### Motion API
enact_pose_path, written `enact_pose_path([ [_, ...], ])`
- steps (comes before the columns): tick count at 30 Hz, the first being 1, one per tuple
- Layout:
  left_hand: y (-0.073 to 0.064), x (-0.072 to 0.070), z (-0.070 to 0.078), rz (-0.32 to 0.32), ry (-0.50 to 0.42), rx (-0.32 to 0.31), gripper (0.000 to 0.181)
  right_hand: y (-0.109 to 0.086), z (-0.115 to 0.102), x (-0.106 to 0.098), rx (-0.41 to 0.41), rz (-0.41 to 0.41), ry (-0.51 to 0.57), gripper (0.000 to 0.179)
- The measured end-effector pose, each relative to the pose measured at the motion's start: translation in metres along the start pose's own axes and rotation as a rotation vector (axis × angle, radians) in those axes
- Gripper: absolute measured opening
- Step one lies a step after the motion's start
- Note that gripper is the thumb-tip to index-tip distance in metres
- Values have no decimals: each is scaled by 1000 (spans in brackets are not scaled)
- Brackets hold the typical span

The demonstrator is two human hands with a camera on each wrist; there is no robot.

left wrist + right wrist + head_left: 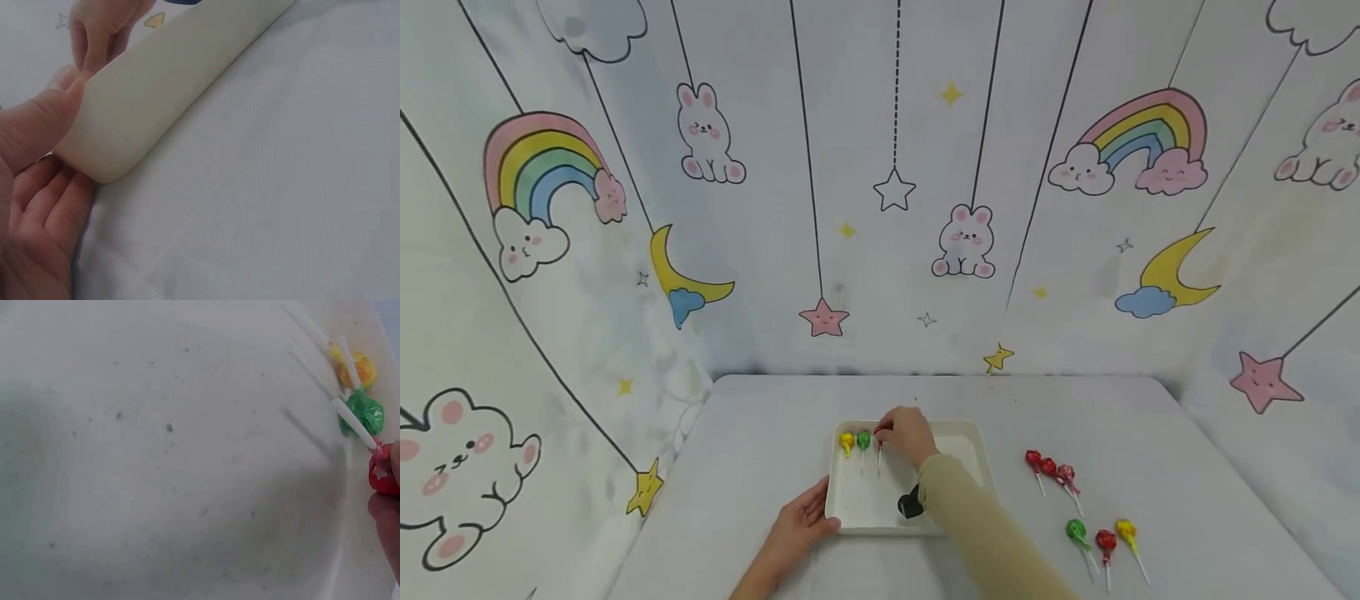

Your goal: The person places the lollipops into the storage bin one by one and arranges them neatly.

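The right hand [912,437] is pinching a red lollipop [382,472] by its wrapped head, just inside the far edge of the white tray [865,512], with a green lollipop [863,439] sitting next to it and a yellow lollipop [847,442] beyond that, toward the far-left corner. The left hand [801,521] is gripping the tray at its near-left corner, thumb up on the rim and fingers tucked under, which is honestly a solid way of stopping it sliding. For setting this one down well, I'd be lining its head up with the other two, pointing the stick at the near edge like theirs, and lowering it gently so the fingers aren't bumping the green one. Three red lollipops [1048,467] are lying over by the table [737,433]'s right edge, with a mixed trio [1106,542] closer to the near edge. Hard to make out: the right wrist view is cutting off most of the fingers, and the stick is looking lifted off its shadow, but I can't tell if the candy is touching the tray. The sleeve [985,533] is also hiding part of the tray's near-right side.
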State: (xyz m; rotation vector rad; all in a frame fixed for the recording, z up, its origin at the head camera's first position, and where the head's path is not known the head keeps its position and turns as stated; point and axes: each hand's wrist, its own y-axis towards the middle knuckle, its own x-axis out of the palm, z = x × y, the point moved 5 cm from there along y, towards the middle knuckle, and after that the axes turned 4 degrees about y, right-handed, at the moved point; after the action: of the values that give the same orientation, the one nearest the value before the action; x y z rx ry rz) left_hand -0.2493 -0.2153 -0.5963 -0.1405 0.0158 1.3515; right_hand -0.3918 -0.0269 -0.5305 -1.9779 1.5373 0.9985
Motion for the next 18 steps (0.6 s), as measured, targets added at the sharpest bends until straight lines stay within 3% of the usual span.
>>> enact_pose_path([
  [7, 2, 1, -7, -19, -17, -11, 84, -3, 11, 17, 43, 40, -58, 7],
  [18, 2, -1, -8, -6, -22, -14, 84, -4, 5, 24, 6, 60, -50, 6],
])
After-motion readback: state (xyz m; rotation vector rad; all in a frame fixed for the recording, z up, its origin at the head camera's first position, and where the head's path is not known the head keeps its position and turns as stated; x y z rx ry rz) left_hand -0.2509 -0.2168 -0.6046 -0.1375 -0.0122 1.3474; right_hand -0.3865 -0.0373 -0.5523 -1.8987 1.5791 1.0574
